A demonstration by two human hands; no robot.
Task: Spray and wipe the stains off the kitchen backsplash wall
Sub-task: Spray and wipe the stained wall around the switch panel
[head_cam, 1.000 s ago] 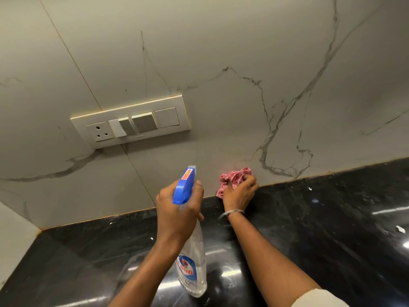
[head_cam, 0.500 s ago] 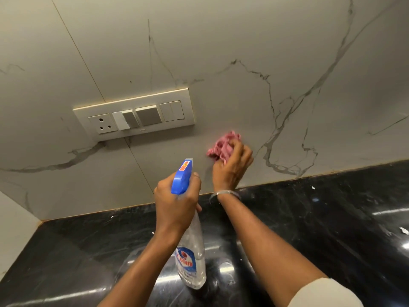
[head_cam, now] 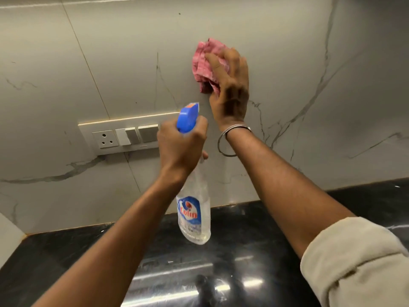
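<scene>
The pale marble-look backsplash wall [head_cam: 287, 63] fills the upper view, crossed by grey veins. My right hand [head_cam: 229, 89] presses a crumpled pink cloth [head_cam: 202, 63] flat against the wall, above and to the right of the switch plate, with its fingers spread over the cloth. My left hand [head_cam: 180, 145] grips the neck of a clear spray bottle [head_cam: 194, 209]. The bottle has a blue trigger head [head_cam: 188, 118] and hangs in the air in front of the wall, just below and left of the cloth.
A cream switch plate [head_cam: 119, 136] with a socket and rocker switches sits on the wall at left, partly behind my left hand. A glossy black stone counter [head_cam: 66, 262] runs along the bottom. A side wall [head_cam: 8, 235] meets it at far left.
My right hand has swept the pink cloth up the wall from the counter joint to well above the switch plate. My left hand rose slightly with the bottle.
</scene>
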